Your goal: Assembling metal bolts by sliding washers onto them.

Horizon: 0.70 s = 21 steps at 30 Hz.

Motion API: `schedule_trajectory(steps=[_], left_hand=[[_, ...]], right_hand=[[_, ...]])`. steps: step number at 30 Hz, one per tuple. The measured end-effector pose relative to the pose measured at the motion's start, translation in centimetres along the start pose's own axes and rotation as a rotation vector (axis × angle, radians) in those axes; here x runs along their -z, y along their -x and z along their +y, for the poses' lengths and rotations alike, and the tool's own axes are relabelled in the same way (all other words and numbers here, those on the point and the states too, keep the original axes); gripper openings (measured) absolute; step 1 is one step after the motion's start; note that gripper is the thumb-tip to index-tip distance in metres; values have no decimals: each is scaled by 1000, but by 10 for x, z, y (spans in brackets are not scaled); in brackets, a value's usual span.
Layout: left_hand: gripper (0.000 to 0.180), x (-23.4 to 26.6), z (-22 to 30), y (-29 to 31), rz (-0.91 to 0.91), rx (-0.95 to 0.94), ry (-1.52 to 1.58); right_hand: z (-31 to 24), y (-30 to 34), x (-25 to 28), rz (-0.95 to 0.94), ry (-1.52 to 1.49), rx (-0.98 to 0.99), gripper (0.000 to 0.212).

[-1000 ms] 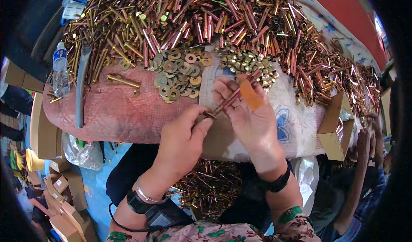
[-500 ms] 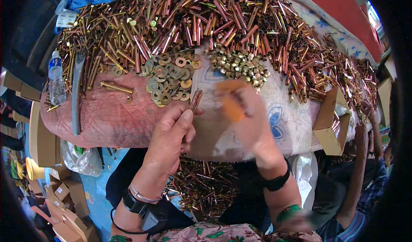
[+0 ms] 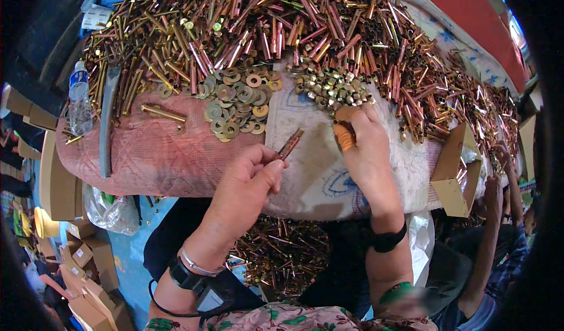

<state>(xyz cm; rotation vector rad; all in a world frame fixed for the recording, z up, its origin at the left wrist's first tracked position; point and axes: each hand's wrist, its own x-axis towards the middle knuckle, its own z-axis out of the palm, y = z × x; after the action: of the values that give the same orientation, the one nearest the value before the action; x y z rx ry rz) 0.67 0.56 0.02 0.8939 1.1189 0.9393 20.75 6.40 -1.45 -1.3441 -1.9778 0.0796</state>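
Note:
Between the thumb and forefinger of my left hand (image 3: 249,178) is a sleeve anchor (image 3: 291,143), a threaded bolt inside a coppery metal sleeve, its threaded end tilted up and to the right. My right hand (image 3: 367,146), with orange covers on its fingers, reaches the near edge of a pile of small shiny nuts (image 3: 335,84). Its fingertips are bent together there; whatever lies between them is hidden. Left of the nuts spreads a heap of flat washers (image 3: 238,99). One long bolt (image 3: 163,113) lies apart on the pink cloth.
Coppery sleeves (image 3: 329,22) and long bolts cover the far side of the padded surface (image 3: 158,160). At the left are a plastic bottle (image 3: 79,99) and a grey strip (image 3: 108,125). An open cardboard box (image 3: 452,178) stands right, near another person's arm (image 3: 490,237).
My right hand has moved right and outward to the nuts. The left hand has shifted slightly right, and the sleeve anchor now tilts further right.

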Motion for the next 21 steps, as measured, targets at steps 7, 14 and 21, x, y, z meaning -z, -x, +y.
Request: schedule_trajectory(steps=[7,14,21], left_hand=[[15,-1,-2,0,-4,-40,58],[14,1,-4,2,-37,-67,31],[14,2,-3,3,-29,-70,15]], right_hand=[[-19,0,-1,-123,-1184,-525,17],[-18,3,-7,-241,-1711,-704,26],[-27,2,-7,-269,-1679,-674,29]])
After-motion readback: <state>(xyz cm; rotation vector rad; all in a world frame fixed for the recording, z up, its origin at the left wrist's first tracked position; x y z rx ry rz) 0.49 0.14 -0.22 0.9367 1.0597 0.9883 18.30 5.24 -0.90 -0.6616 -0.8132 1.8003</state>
